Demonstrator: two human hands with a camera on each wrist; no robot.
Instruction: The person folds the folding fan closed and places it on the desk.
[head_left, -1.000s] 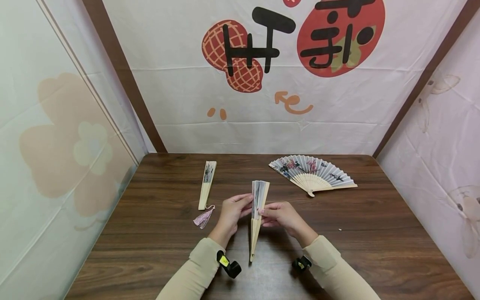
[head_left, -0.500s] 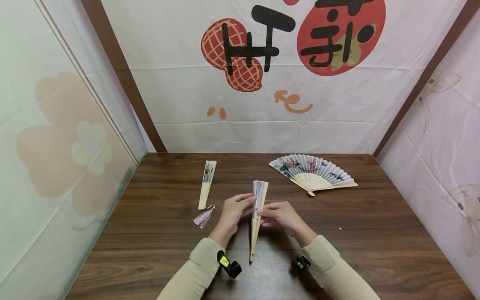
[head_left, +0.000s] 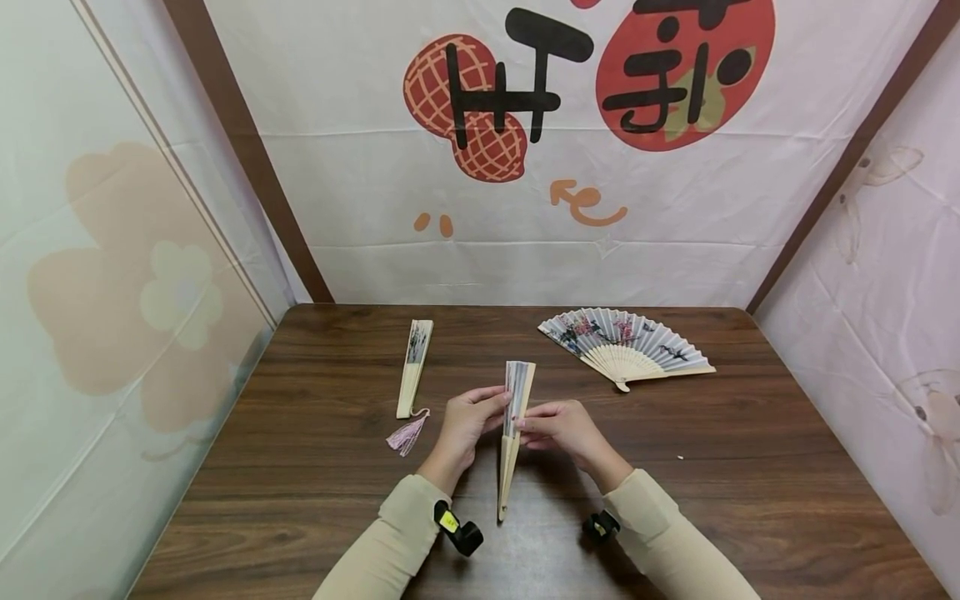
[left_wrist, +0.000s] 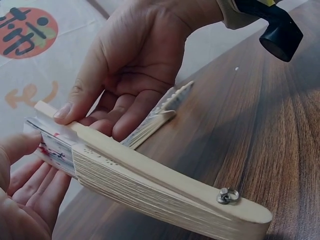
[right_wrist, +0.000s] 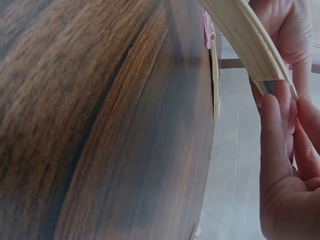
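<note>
Both hands meet at the middle of the brown wooden surface point(head_left: 315, 467) around a bamboo folding fan point(head_left: 513, 433) that is very nearly closed: the left hand point(head_left: 467, 421) presses one outer guard with fingers and thumb curled against it, and the right hand point(head_left: 558, 425) pinches the opposite guard near the paper end. The left wrist view shows the ribs stacked tight, with only the painted paper end fanned a little between the thumbs, so the folding looks almost done; what seems left is to squeeze the last pleats flat and lay the fan down. Its long axis runs roughly away from the person, tilted slightly rightward at the far end: the rivet end point(left_wrist: 227, 195) points back toward the person and sits low, near or on the surface, while the paper end points toward the back wall. To the left, well apart, a closed fan point(head_left: 415, 367) with a pink tassel point(head_left: 407, 433) lies flat, its long axis also running away from the person. At the far right lies an open fan point(head_left: 624, 348), spread wide, its painted leaf toward the wall.
</note>
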